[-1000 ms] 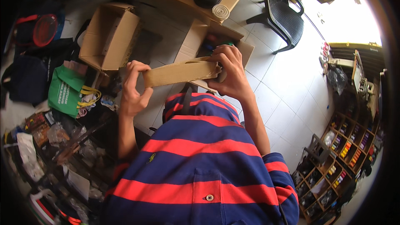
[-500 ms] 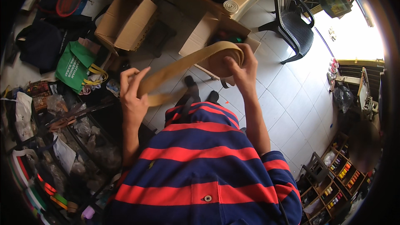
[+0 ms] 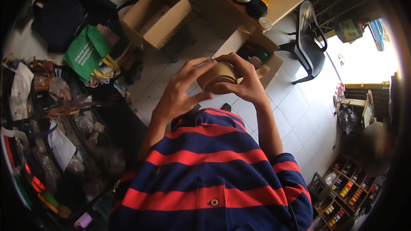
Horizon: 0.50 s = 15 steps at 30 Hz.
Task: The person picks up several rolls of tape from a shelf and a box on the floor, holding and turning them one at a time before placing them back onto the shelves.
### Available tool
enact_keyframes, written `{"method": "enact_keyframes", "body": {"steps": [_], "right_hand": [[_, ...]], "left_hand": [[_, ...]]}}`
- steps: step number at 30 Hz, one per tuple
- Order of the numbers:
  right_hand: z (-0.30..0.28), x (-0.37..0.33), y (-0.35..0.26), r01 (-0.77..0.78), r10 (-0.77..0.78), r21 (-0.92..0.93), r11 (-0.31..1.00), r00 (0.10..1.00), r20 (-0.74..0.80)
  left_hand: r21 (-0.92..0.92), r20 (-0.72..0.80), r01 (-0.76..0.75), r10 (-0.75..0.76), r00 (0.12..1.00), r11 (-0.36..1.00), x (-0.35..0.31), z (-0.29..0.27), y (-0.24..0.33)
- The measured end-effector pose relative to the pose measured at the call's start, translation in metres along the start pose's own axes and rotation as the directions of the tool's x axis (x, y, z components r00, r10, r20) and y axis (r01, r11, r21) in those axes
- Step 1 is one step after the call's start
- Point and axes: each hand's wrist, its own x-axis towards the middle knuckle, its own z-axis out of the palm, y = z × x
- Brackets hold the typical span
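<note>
Wide tan strap [image 3: 220,72] in a coil

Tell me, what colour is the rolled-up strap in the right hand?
The rolled-up strap is tan, a light brown; it shows best in the head view.

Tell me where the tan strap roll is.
The tan strap roll sits just above centre in the head view, in the right hand, left hand alongside.

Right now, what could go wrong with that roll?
The right hand seems to do most of the gripping, so the roll could slip to the floor. Its outer layer appears loose and might unwind; the left hand, open at its side, may not stop it.
</note>
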Motion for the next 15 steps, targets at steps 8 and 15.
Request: {"method": "enact_keyframes", "body": {"steps": [8, 15], "right_hand": [[0.093, 0.030, -0.015, 0.059, -0.058, 0.010, 0.998, 0.993, -0.104], [0.165, 0.051, -0.021, -0.046, 0.068, 0.144, 0.988, 0.985, -0.157]], "left_hand": [[-0.176, -0.215, 0.063, -0.101, 0.971, 0.982, -0.065, -0.049, -0.047], [-0.348, -0.467, 0.118, -0.281, 0.839, 0.930, -0.100, -0.067, -0.053]]}}
